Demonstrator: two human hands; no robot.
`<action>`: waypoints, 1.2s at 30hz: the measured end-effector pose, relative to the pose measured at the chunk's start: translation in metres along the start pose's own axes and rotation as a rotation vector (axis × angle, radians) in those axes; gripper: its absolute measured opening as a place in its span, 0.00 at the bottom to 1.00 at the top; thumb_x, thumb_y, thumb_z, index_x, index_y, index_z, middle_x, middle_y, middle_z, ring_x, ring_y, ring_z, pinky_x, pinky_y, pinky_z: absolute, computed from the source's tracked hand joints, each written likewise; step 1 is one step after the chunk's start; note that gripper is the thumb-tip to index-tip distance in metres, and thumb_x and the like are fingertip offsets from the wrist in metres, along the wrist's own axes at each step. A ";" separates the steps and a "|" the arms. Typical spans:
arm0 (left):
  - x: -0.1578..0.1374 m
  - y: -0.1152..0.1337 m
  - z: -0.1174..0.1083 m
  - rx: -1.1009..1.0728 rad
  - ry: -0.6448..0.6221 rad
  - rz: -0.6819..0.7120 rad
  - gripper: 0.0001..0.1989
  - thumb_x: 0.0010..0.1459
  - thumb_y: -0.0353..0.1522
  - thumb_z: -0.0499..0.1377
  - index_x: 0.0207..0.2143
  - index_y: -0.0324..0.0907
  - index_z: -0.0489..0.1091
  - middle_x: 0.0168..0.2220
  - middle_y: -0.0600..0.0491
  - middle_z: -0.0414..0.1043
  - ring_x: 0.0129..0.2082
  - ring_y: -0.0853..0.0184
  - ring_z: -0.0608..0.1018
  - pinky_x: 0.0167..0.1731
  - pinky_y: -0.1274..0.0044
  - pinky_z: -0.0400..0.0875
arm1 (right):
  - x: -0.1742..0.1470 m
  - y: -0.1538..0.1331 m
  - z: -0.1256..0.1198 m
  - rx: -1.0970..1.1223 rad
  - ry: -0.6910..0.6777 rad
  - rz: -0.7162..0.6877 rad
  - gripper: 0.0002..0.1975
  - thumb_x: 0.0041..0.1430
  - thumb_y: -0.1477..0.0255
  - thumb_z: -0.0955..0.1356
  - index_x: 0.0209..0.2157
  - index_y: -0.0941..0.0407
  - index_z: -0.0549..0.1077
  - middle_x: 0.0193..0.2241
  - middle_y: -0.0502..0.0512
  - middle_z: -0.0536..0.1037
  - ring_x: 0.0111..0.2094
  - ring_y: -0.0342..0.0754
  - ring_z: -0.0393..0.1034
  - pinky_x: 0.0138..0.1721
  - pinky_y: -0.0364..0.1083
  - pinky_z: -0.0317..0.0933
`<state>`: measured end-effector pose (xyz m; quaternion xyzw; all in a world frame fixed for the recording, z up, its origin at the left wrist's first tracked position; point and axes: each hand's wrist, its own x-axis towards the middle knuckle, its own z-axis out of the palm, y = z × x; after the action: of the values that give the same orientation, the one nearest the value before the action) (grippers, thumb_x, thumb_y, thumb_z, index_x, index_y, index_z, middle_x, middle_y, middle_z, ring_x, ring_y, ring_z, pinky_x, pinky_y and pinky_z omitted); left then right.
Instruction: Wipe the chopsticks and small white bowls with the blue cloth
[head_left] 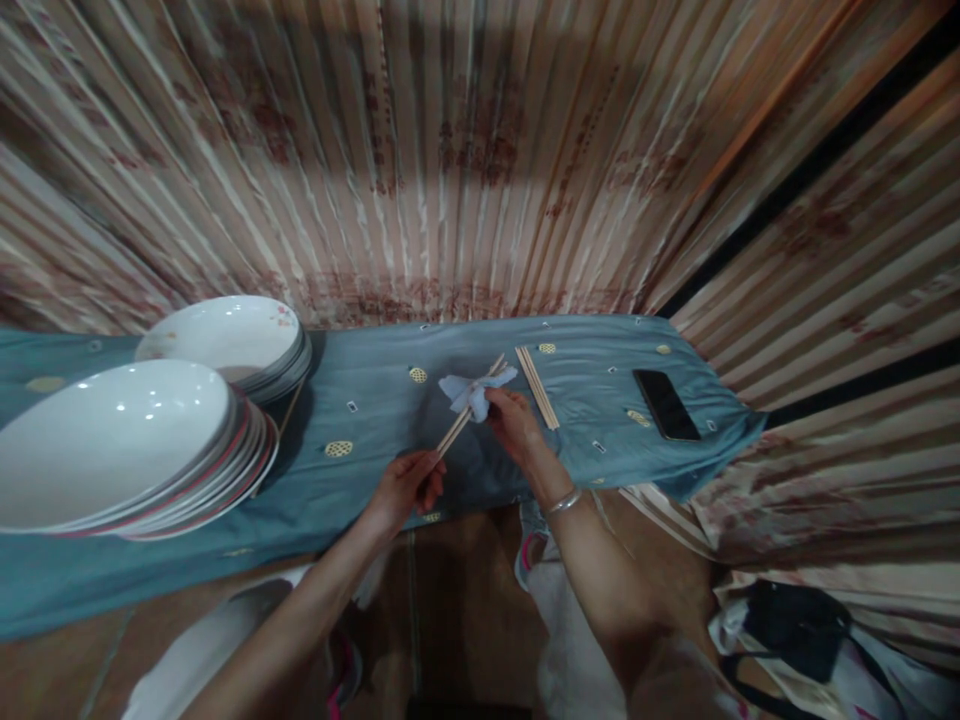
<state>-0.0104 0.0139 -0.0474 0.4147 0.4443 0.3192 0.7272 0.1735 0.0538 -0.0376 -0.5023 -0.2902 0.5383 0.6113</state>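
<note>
My left hand (409,484) is closed round the lower ends of a few wooden chopsticks (454,431), which slant up to the right above the table. A pale bluish-white cloth (474,392) is wrapped about their upper part. My right hand (513,422), with a silver bangle at the wrist, pinches this cloth against the chopsticks. How many sticks are under the cloth is hidden. Just right of my right hand, more chopsticks (538,388) lie side by side on the blue tablecloth (382,400).
Stacked white plates (255,490) stand at the left front, with a second stack of floral bowls (225,335) behind. A dark phone (666,405) lies at the right. Pleated curtains (465,180) hang behind the table. A bag (799,630) rests low at the right.
</note>
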 end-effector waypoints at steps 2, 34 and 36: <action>0.000 0.001 0.000 -0.012 0.008 0.009 0.21 0.44 0.48 0.64 0.24 0.38 0.68 0.13 0.59 0.64 0.09 0.77 0.61 0.09 0.82 0.47 | -0.006 0.004 0.008 0.043 -0.027 0.035 0.08 0.39 0.65 0.72 0.19 0.53 0.72 0.19 0.45 0.73 0.23 0.42 0.64 0.29 0.44 0.60; 0.010 0.018 -0.025 -0.162 0.248 0.187 0.15 0.34 0.39 0.72 0.22 0.38 0.77 0.20 0.54 0.74 0.20 0.73 0.70 0.22 0.80 0.62 | -0.045 0.024 0.024 -0.337 -0.705 0.331 0.13 0.38 0.65 0.75 0.23 0.60 0.75 0.20 0.45 0.72 0.23 0.39 0.62 0.29 0.41 0.54; 0.010 0.017 -0.025 -0.181 0.245 0.165 0.15 0.33 0.38 0.72 0.21 0.37 0.77 0.20 0.53 0.74 0.19 0.72 0.71 0.22 0.79 0.63 | -0.046 0.024 0.025 -0.352 -0.721 0.340 0.13 0.39 0.64 0.75 0.23 0.60 0.75 0.20 0.45 0.72 0.24 0.40 0.62 0.29 0.42 0.54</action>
<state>-0.0310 0.0378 -0.0432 0.3404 0.4636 0.4645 0.6733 0.1303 0.0156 -0.0432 -0.4196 -0.4855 0.7146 0.2785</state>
